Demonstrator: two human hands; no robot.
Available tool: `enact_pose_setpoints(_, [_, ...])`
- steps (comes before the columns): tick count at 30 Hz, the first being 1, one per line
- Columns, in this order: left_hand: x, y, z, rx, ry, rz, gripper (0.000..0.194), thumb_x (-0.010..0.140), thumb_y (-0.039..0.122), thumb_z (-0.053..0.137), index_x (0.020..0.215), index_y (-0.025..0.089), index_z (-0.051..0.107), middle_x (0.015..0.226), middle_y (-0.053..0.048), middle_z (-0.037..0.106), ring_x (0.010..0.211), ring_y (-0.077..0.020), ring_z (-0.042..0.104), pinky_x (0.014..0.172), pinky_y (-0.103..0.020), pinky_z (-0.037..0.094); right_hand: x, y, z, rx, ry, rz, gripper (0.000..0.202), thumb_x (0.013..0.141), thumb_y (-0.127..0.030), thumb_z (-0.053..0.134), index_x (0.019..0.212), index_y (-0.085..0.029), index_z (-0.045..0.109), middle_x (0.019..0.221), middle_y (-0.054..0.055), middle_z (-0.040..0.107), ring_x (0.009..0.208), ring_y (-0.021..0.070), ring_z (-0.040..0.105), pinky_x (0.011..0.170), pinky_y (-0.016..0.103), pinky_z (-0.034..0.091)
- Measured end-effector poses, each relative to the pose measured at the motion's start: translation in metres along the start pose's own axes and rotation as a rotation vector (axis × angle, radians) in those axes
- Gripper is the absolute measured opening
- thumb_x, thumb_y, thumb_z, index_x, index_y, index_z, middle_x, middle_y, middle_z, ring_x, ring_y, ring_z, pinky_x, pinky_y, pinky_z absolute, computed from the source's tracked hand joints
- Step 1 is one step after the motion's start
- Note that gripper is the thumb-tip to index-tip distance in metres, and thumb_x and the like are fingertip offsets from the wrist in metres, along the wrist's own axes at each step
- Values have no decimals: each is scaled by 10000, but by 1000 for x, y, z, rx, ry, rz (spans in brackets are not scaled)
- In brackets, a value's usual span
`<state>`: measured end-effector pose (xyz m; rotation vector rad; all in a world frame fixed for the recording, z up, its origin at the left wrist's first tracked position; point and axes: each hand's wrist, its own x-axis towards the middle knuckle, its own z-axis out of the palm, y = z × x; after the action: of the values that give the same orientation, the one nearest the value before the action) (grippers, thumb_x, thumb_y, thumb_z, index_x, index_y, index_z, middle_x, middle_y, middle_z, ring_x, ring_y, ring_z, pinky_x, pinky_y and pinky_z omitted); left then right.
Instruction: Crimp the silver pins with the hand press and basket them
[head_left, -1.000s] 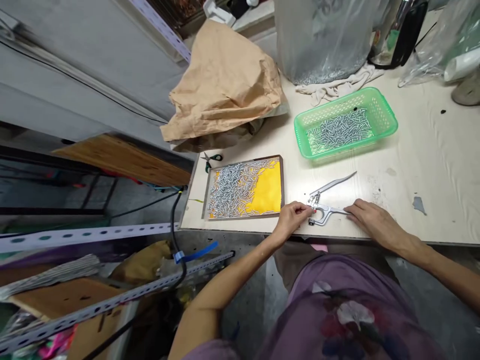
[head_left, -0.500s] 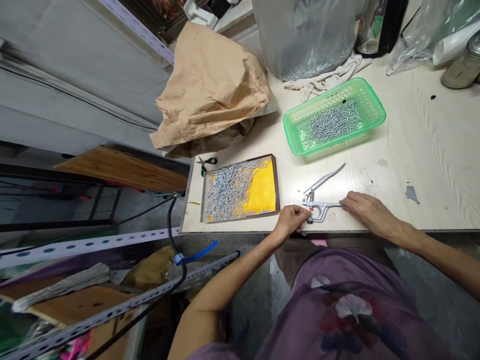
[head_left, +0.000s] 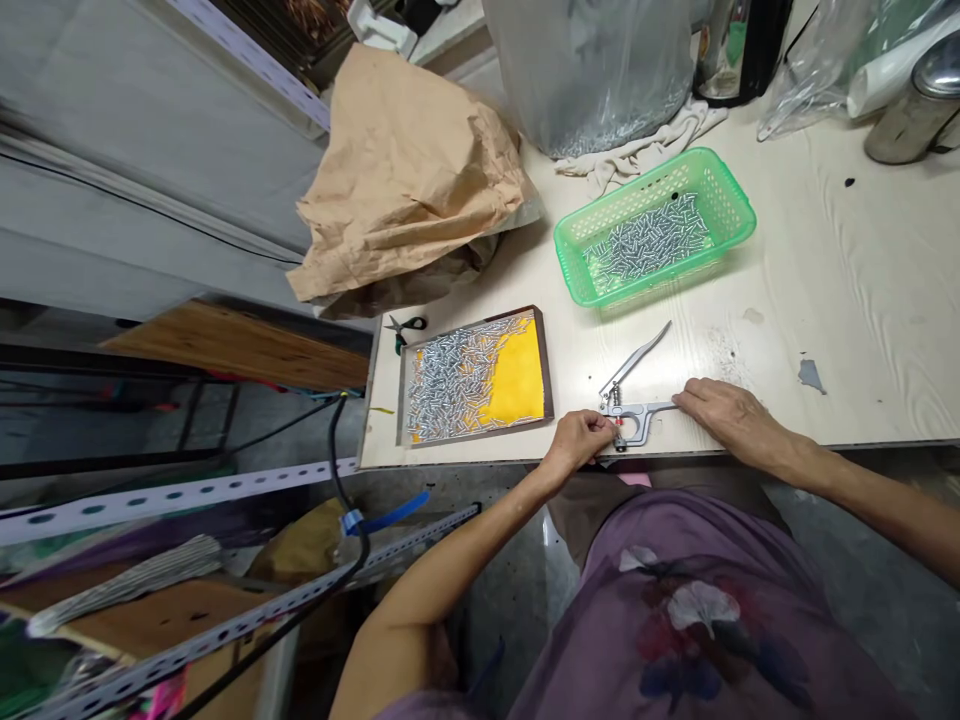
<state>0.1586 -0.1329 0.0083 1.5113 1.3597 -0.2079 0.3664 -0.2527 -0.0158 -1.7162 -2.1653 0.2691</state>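
I see the silver pliers (head_left: 639,409) right of the tray (head_left: 546,370), handles spread. The left hand (head_left: 577,440) pinches at their head, on what I can't tell; the right hand (head_left: 724,412), half-curled, holds one handle's end. I judge a loose hold there could let them twist.

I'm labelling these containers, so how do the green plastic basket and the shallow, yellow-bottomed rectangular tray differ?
The green plastic basket has perforated walls, while the shallow, yellow-bottomed rectangular tray shows a solid brown wall on its right. The basket sits farther back; the tray lies near the front edge of the pale table, beside the left hand. Both hold many small silvery metal pieces.
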Motion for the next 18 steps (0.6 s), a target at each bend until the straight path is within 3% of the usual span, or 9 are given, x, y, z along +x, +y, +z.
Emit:
enact_pose_setpoints(10, [-2,3,0,-1,-81,-70,183,742,241,637,594,146,585,408,86,434,355,-48,399,367,-150,308,-3,-2,3,-28,7,-3,265,905,-30,379,880,-180,595,835,81,593,730,202,500,642,301,342])
enact_pose_setpoints(14, [-3,0,1,-12,22,-19,99,735,203,592,654,150,612,446,86,457,383,-51,389,409,-162,309,-5,-3,4,-46,18,13,263,922,-48,373,908,-174,603,848,90,602,741,210,506,658,307,354])
enact_pose_setpoints(18, [-5,-3,-1,181,185,192,77,679,136,601,606,149,623,554,46,561,526,-72,492,532,-180,348,-5,-4,4,-44,2,23,264,919,-45,371,891,-172,600,852,93,603,732,209,501,658,311,356])
